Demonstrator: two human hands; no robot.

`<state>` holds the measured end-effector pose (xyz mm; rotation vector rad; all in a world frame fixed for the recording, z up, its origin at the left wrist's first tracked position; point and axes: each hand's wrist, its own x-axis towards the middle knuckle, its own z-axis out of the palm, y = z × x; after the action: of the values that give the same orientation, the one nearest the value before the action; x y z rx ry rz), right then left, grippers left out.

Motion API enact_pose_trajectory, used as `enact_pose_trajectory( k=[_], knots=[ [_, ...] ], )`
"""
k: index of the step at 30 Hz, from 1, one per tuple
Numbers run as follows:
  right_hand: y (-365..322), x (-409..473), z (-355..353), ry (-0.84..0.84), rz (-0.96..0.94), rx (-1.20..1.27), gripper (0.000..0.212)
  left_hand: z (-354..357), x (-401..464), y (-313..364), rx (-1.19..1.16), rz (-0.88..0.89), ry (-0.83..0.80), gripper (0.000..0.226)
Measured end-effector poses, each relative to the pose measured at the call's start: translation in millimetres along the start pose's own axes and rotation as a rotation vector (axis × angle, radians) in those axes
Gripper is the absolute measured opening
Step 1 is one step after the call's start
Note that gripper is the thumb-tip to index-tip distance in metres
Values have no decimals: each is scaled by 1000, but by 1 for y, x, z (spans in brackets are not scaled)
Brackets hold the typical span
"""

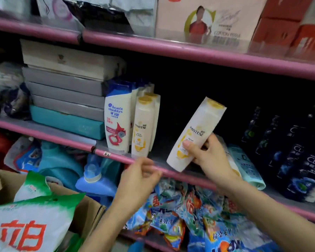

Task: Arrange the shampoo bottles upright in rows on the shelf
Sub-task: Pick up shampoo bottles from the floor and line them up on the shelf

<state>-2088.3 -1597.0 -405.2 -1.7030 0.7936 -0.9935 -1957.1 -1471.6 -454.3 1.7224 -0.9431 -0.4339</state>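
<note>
My right hand (208,155) grips a white Pantene shampoo bottle (195,131) with a yellow cap, tilted to the right above the middle shelf (116,156). My left hand (140,177) hovers just below the shelf's pink front edge, fingers loosely curled and holding nothing. To the left, a white and blue Head & Shoulders bottle (117,119) stands upright with more behind it. Beside it stands an upright Pantene bottle (142,128), also with others behind. A light blue bottle (247,166) lies on the shelf behind my right wrist.
Dark Clear shampoo bottles (302,157) stand in rows at the right. Stacked grey and teal boxes (65,99) fill the shelf's left. Detergent bags (180,211) and blue jugs (95,177) sit on the shelf below. A cardboard box with green-white bags (31,220) is at bottom left.
</note>
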Motion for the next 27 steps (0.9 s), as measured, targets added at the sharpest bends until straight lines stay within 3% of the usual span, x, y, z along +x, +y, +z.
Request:
enact_pose_trajectory(
  k=[2,4,8,11,16,27],
  knots=[
    [8,33,8,15,-69,-69,37,-8,17,-3,-16,68,259,30],
    [20,60,20,-7,-65,-96,40,-8,25,-4,73,135,370,40],
    [40,93,51,-51,-27,-126,36,2,30,-10,160,190,398,55],
    [46,106,64,-17,-38,-185,40,6,37,-12,164,138,415,61],
    [66,108,74,-96,19,-291,48,17,44,-15,304,38,465,65],
    [90,124,94,-87,6,-244,26,33,55,-22,444,-102,557,67]
  ],
)
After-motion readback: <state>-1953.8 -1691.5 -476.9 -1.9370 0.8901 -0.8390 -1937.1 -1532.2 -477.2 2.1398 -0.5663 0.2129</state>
